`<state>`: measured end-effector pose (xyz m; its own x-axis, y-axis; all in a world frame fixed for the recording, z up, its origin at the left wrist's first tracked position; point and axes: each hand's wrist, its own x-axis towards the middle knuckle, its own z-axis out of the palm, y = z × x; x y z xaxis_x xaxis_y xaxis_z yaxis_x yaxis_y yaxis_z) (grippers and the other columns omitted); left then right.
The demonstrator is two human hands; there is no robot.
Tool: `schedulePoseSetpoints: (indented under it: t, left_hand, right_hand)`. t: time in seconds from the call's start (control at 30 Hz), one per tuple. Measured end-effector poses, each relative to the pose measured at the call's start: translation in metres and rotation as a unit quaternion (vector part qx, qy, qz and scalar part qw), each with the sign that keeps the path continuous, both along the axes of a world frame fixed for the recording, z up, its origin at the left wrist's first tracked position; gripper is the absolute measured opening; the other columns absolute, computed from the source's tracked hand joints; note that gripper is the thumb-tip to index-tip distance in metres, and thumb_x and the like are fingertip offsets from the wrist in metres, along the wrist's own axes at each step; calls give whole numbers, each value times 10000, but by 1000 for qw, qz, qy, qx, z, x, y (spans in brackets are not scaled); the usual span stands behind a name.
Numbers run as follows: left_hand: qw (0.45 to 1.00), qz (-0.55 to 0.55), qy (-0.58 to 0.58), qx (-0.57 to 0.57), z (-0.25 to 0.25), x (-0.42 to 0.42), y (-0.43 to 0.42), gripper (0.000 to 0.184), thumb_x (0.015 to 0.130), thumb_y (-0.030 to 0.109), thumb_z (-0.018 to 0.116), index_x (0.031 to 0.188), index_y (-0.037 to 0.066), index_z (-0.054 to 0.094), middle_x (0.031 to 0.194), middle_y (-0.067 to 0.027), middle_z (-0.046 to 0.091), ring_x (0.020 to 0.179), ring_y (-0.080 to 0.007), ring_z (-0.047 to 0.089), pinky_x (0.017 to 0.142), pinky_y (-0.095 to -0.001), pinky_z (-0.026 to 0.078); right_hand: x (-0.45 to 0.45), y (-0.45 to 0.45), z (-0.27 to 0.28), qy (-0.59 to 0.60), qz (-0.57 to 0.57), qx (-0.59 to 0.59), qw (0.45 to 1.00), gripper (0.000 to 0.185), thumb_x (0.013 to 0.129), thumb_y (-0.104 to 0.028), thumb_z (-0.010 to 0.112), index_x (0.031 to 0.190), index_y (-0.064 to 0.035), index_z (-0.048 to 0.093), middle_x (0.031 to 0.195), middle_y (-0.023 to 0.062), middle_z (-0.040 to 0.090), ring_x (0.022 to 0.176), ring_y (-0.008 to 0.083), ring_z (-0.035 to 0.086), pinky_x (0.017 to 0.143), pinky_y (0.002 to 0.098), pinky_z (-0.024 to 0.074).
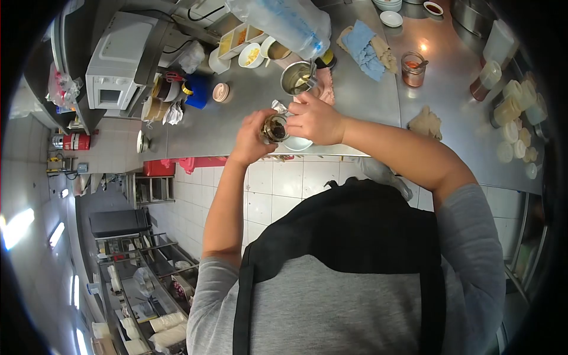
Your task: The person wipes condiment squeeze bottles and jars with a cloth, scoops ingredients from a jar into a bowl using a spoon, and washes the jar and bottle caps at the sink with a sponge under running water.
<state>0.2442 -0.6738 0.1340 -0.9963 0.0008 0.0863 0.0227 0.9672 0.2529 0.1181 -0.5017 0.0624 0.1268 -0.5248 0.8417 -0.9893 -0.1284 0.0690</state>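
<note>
My left hand (251, 137) is wrapped around a small glass jar (274, 128) with dark contents, held tilted at the counter's front edge with its mouth towards me. Close beside the jar's mouth is my right hand (316, 120), its fingers curled in a pinch; what they hold, if anything, is hidden. Partly under that hand sits a white bowl (297, 144). Just beyond stands a metal pot (288, 81) with pale contents and a utensil inside. A pink cloth (325, 86) lies beside the pot. Crumpled foil (278, 106) shows behind the jar.
Blue cloth (362, 50) and a jar of red sauce (413, 70) are on the steel counter to the right. Several squeeze bottles stand far right. At the back are a plastic bag (290, 23) and a bowl of yellow pieces (251, 56). A microwave (115, 71) is left.
</note>
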Motion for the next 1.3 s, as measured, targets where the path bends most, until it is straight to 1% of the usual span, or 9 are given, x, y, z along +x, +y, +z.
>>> schedulePoseSetpoints:
  t: [0.03,0.13,0.23,0.63,0.83,0.93,1.0,1.13,1.3]
  left_hand:
    - [1000,-4,2,-23,2,-1,1,700,485,49,759,1142,129,531,1078,-86,576,999,-320,534,863,-380,464]
    - [996,-16,34,-77,5,-5,10,677,497,44,735,1136,146,537,1077,-78,569,984,-317,524,845,-391,467]
    - [991,-33,56,-115,3,-7,15,663,507,42,716,1134,167,540,1087,-60,562,986,-309,521,830,-397,475]
    - [985,-48,-13,-167,8,-21,25,641,524,72,710,1131,205,556,1028,-14,572,939,-278,538,784,-382,502]
    - [986,-57,-1,-155,12,-24,27,633,527,67,714,1126,199,559,1044,-16,563,951,-278,522,806,-381,493]
    - [983,-65,3,-173,14,-25,27,636,526,66,715,1129,194,559,1061,-20,556,970,-280,512,819,-382,485]
    - [981,-69,11,-179,10,-25,25,641,524,64,715,1132,195,558,1066,-23,553,978,-283,508,826,-383,479]
    - [979,-71,31,-186,7,-23,24,652,516,61,713,1135,197,558,1062,-27,552,986,-290,506,837,-388,469]
    - [971,-84,35,-223,4,-22,23,661,517,46,703,1141,212,559,1071,-18,548,1006,-276,503,829,-392,458]
  right_hand:
    - [-1,0,-3,-6,-2,8,1000,149,683,-206,611,809,-134,646,784,-50,582,834,180,508,777,344,375]
    - [9,-6,-4,-252,-8,-99,963,106,718,-222,662,773,-131,664,792,-51,610,841,189,512,792,353,378]
    - [14,-8,-21,-245,30,-88,965,97,730,-230,699,765,-140,690,801,-57,634,845,182,518,800,346,379]
    - [12,10,-42,-186,-46,-92,977,66,729,-196,653,776,-168,690,777,-72,629,887,163,528,827,339,377]
    - [11,9,-37,-397,-12,-175,901,78,713,-168,708,778,-130,688,795,-24,661,787,197,561,741,315,427]
    - [16,2,-40,-414,3,-100,905,83,754,-161,699,808,-98,690,806,17,673,664,185,569,642,302,453]
    - [24,1,-43,-587,50,-47,807,96,777,-143,680,842,-73,684,788,31,671,610,147,564,585,282,452]
    - [20,10,-25,-832,126,54,538,124,813,-106,637,890,-13,661,731,50,655,567,89,556,492,240,435]
    - [10,10,-26,-855,200,104,467,118,813,-70,640,904,4,657,705,57,630,578,86,549,498,216,434]
